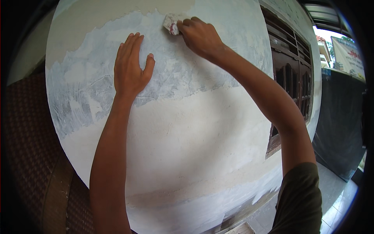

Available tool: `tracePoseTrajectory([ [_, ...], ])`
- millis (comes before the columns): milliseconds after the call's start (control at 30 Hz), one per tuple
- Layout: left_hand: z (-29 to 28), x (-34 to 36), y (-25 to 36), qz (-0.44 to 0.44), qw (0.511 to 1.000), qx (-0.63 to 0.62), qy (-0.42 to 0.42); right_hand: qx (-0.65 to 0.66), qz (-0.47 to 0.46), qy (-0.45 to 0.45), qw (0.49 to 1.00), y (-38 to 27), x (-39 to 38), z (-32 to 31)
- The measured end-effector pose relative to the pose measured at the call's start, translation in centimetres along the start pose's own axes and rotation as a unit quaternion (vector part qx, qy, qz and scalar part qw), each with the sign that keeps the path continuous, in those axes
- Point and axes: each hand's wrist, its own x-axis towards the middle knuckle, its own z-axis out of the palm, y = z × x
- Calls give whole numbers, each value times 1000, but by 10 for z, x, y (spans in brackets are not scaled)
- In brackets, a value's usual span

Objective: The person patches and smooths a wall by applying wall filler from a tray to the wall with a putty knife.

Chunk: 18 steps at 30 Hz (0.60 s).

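A plastered wall fills the middle of the view, with a patchy grey-white band across its upper part and plain off-white plaster below. My left hand lies on that band with fingers stretched upward and thumb apart. My right hand, higher and to the right, grips a small white, smeared pad or tool with red marks, held at the wall near the top. Its exact kind is unclear, and my fingers hide part of it.
A brown wooden barred window is set at the right. Beyond it stand a dark panel and a hanging banner. Brown woven panels line the left. Pale floor tiles show at lower right.
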Motion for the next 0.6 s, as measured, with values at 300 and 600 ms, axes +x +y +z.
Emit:
tracePoseTrajectory([
  [300,5,5,6,7,1000,0,3,0,67,0,998,51,80,1],
  [600,1,2,-3,7,1000,-21,18,56,5,4,998,-26,18,-14],
])
